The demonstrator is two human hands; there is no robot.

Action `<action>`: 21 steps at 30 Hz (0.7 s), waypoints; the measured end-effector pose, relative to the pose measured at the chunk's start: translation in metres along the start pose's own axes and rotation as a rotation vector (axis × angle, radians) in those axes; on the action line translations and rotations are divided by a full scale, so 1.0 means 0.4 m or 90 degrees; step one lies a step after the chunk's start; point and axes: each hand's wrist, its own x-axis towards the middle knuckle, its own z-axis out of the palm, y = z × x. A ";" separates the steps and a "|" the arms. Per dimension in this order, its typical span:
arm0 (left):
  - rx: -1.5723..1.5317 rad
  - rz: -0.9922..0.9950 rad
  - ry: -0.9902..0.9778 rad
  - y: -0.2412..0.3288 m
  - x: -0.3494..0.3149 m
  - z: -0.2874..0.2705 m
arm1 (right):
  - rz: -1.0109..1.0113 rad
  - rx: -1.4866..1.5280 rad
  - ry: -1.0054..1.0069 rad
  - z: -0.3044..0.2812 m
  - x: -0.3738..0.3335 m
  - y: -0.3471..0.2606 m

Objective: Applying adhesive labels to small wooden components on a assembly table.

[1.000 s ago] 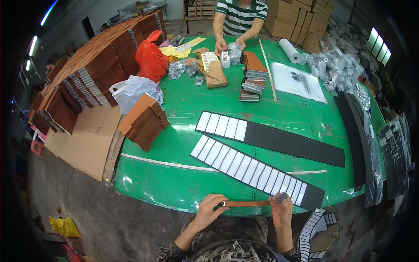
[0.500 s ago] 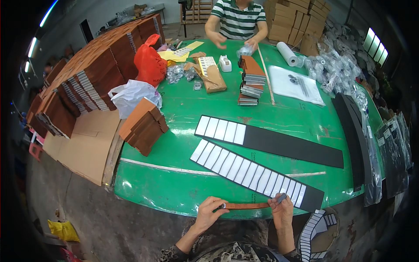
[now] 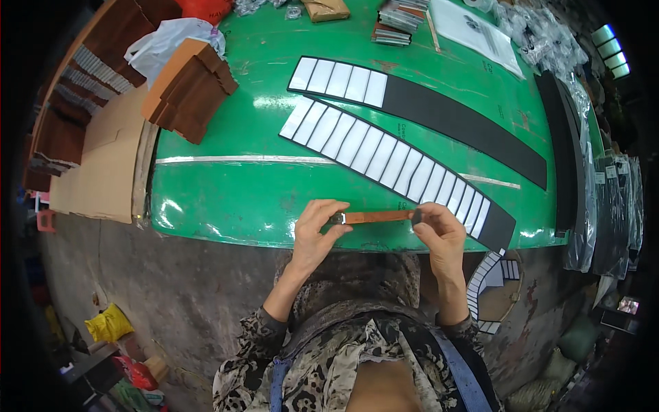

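Step in hand: the brown strip (image 3: 376, 216) is being held out between two hands, judging by the pinch at each end.
Left-hand grip: narrow, thumb and fingers of the left hand (image 3: 313, 233) closed on the strip's left end, where a dark-and-white fitting (image 3: 339, 218) shows.
Right-hand grip: narrow too — the right hand (image 3: 443, 237) pinches the other end, by a small dark piece (image 3: 416, 218).
Strip's place: over the near edge of the green table (image 3: 226, 199), nearer the body than the white-patched black strip (image 3: 377, 152); contact with the table cannot be told.
Strip's long axis: left to right, almost level, fitting end left, dark piece right.
Next move: probably calls for both pinches kept firm — and the ends kept level.
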 end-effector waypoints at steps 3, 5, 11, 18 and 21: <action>-0.013 0.028 0.011 -0.010 0.002 0.004 | -0.125 -0.229 -0.061 0.048 0.033 -0.022; -0.025 0.027 0.019 -0.014 0.001 0.009 | -0.263 -0.453 -0.120 0.072 0.055 -0.032; -0.078 0.026 0.029 -0.035 -0.003 0.021 | -0.350 -0.588 -0.156 0.117 0.068 -0.020; -0.083 0.059 0.021 -0.040 -0.004 0.014 | -0.357 -0.614 -0.176 0.134 0.070 -0.018; -0.078 0.054 0.023 -0.033 -0.003 0.013 | -0.358 -0.622 -0.179 0.133 0.070 -0.016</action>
